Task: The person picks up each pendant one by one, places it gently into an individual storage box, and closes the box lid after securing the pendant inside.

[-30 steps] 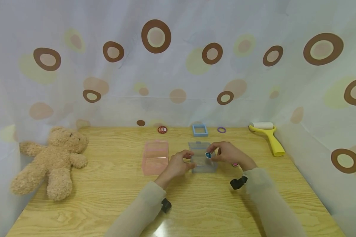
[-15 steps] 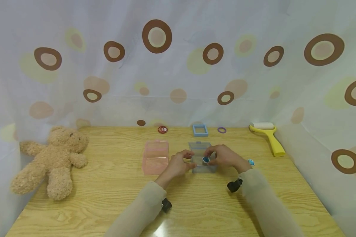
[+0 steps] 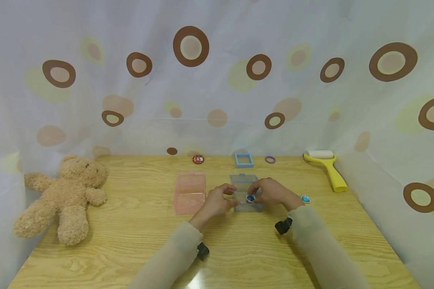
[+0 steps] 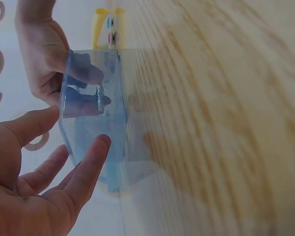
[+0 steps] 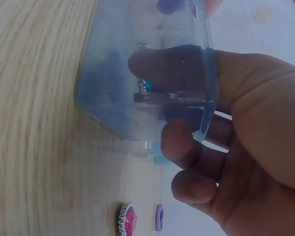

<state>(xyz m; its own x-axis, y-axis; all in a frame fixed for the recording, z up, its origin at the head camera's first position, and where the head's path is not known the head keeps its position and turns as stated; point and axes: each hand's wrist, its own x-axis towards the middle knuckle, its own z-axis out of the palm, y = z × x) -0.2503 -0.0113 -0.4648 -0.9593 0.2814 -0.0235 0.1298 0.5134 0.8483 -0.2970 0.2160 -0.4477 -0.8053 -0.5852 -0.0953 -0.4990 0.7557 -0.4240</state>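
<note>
My right hand point(image 3: 273, 192) pinches a blue gem with a silvery beaded rim point(image 3: 250, 198) inside a clear bluish plastic box point(image 3: 243, 207). In the right wrist view the gem's blue stone point(image 5: 147, 85) and thumb show through the wall. My left hand point(image 3: 217, 200) rests at the box's left side, its fingers fairly straight. Seen from the left wrist, those fingers point(image 4: 91, 164) lie against the clear wall. The box's raised lid stands at its far side.
Left of the box lies an open pink plastic box point(image 3: 189, 202). A second blue gem point(image 3: 305, 199), pink gem point(image 5: 129, 220), yellow-handled roller point(image 3: 334, 176), purple ring point(image 3: 265, 159), blue square frame point(image 3: 235, 160), red round badge point(image 3: 198, 159) and teddy bear point(image 3: 66, 196) lie about.
My right hand has moved the blue gem down and nearer to me inside the clear box. A second blue gem has come into sight beside the right wrist. The left hand stays put.
</note>
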